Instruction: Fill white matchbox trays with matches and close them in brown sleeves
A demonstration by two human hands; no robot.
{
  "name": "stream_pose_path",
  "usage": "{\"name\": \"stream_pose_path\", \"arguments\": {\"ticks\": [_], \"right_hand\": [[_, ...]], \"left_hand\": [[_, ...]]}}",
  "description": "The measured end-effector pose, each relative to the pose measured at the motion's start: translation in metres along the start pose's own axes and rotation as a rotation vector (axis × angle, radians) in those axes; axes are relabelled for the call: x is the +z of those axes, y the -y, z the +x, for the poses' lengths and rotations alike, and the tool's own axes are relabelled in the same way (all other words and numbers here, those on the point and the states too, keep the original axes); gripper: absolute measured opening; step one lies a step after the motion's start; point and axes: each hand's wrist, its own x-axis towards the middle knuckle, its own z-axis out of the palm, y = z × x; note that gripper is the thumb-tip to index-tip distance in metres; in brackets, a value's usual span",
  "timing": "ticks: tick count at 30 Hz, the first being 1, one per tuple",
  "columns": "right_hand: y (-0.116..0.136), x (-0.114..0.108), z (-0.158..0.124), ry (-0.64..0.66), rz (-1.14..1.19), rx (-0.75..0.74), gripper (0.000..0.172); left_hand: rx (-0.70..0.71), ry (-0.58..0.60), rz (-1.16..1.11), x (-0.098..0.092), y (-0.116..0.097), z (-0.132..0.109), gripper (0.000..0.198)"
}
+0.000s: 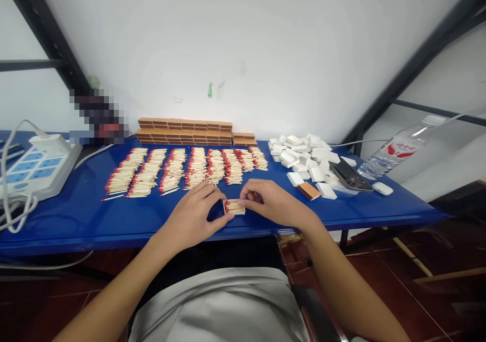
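A small white matchbox tray (227,212) holding red-tipped matches (234,207) lies near the table's front edge. My left hand (197,210) grips the tray from its left side, the thumb along the near edge. At the right end my right hand (271,200) has its fingers curled, with thumb and fingertip on the matches in the tray; whether it pinches any of them is hard to see. Behind both hands, loose matches (172,167) lie in several rows on the blue table (87,215).
Brown matchboxes (182,132) are stacked along the wall. White trays (304,155) form a pile at the right, with one brown matchbox (308,190) before it. Nearby are a phone (351,175), a white case (382,188) and a water bottle (398,150). A power strip (41,165) stands left.
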Motion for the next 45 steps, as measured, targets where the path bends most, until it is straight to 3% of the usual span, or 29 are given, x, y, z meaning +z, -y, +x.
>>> {"name": "stream_pose_path", "arguments": {"ticks": [11,29,34,37,41,45], "right_hand": [[0.004,0.004,0.001,-0.039,-0.03,-0.03,0.015],[0.01,0.003,-0.002,0.034,-0.143,-0.011,0.02],[0.012,0.0,-0.003,-0.013,-0.132,-0.029,0.016],[0.002,-0.009,0.001,-0.081,-0.142,-0.013,0.01],[-0.032,-0.024,0.018,-0.204,-0.243,0.059,0.01],[-0.063,-0.03,0.036,-0.186,-0.265,0.066,0.017]], "left_hand": [[-0.009,0.001,-0.013,-0.001,-0.001,-0.001,0.02],[-0.014,0.015,-0.005,-0.001,-0.002,0.0,0.02],[-0.015,0.011,-0.008,-0.001,-0.002,0.0,0.021],[-0.016,0.018,-0.012,-0.001,-0.001,0.0,0.02],[-0.021,0.024,-0.007,-0.001,0.001,-0.001,0.019],[-0.023,0.024,-0.008,-0.001,0.0,-0.001,0.02]]}}
